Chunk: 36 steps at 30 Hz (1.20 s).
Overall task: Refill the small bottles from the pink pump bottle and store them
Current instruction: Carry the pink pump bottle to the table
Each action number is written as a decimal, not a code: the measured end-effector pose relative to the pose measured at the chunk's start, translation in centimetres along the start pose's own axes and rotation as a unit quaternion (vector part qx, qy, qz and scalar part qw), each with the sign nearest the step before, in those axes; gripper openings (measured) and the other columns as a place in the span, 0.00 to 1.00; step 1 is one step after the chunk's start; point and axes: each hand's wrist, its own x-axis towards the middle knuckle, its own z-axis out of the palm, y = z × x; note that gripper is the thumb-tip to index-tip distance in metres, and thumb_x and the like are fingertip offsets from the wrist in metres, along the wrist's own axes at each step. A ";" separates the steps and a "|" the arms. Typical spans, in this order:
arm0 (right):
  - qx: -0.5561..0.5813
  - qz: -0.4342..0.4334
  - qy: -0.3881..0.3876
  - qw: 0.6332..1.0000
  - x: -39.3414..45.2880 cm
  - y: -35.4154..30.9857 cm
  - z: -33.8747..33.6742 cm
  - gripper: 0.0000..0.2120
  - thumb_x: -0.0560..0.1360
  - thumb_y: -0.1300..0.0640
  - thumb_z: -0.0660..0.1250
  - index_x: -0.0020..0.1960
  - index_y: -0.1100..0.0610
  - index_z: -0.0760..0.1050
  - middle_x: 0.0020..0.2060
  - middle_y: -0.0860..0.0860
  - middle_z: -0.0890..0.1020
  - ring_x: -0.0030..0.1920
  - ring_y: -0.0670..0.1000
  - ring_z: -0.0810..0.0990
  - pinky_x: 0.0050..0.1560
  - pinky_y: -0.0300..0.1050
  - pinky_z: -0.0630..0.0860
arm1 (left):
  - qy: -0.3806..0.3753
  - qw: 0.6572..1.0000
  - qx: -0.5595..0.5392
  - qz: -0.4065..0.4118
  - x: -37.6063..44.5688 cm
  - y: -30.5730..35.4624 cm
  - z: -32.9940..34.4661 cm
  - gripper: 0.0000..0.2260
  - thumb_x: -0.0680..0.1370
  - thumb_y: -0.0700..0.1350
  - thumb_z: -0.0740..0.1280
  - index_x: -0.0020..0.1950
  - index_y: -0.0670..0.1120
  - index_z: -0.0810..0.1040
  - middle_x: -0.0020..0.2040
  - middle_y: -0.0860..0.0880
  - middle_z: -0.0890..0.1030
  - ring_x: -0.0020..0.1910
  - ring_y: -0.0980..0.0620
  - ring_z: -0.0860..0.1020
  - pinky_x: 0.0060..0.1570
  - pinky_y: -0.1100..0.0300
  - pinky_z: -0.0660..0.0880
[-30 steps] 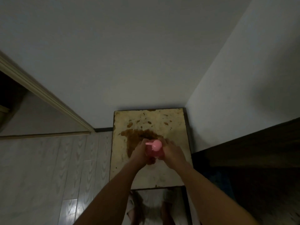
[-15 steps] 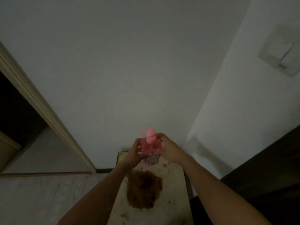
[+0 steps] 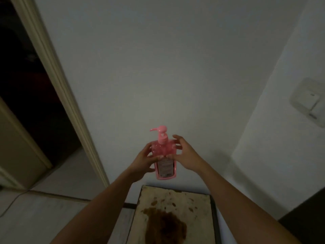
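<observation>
Fingers (image 3: pixel 149 152) of both hands around upright pink pump bottle (image 3: pixel 162 152), nozzle leftward.

Pink pump bottle (image 3: pixel 163 152) now lifted clear of the stained table (image 3: pixel 193 199), held upright in the air above its far edge, where a second ago it sat low over the brown stain. Left hand (image 3: pixel 143 162) and right hand (image 3: pixel 186 155) rise with it.
</observation>
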 end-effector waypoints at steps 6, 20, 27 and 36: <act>-0.031 -0.047 -0.061 0.997 2.1 -3.7 2.4 0.37 0.67 0.58 0.75 0.71 0.53 0.62 0.62 0.48 0.74 0.62 0.48 0.74 0.62 0.51 0.74 | 0.080 0.996 -0.006 0.026 -3.2 1.9 -3.0 0.25 0.73 0.43 0.72 0.68 0.54 0.68 0.65 0.49 0.72 0.62 0.46 0.73 0.53 0.40 0.76; -0.032 -0.163 -0.232 0.959 1.8 -14.2 18.0 0.25 0.69 0.55 0.74 0.63 0.51 0.71 0.56 0.46 0.76 0.58 0.46 0.73 0.57 0.42 0.71 | 0.271 0.962 -0.031 0.028 -17.6 4.1 -14.7 0.25 0.73 0.42 0.72 0.66 0.58 0.69 0.65 0.52 0.72 0.62 0.47 0.74 0.55 0.35 0.74; -0.039 -0.177 -0.293 0.939 0.8 -18.8 30.1 0.29 0.69 0.52 0.73 0.67 0.49 0.67 0.61 0.45 0.76 0.63 0.47 0.71 0.62 0.48 0.70 | 0.342 0.937 -0.055 0.037 -25.5 2.8 -23.6 0.23 0.73 0.41 0.71 0.64 0.58 0.70 0.64 0.51 0.73 0.62 0.45 0.73 0.56 0.32 0.73; 0.039 -0.175 -0.379 0.908 -0.4 -27.4 51.0 0.28 0.66 0.59 0.76 0.62 0.48 0.70 0.52 0.42 0.80 0.54 0.40 0.78 0.58 0.38 0.76 | 0.418 0.907 -0.041 0.024 -39.2 2.1 -40.9 0.29 0.68 0.46 0.75 0.65 0.61 0.70 0.64 0.51 0.76 0.62 0.48 0.75 0.57 0.36 0.74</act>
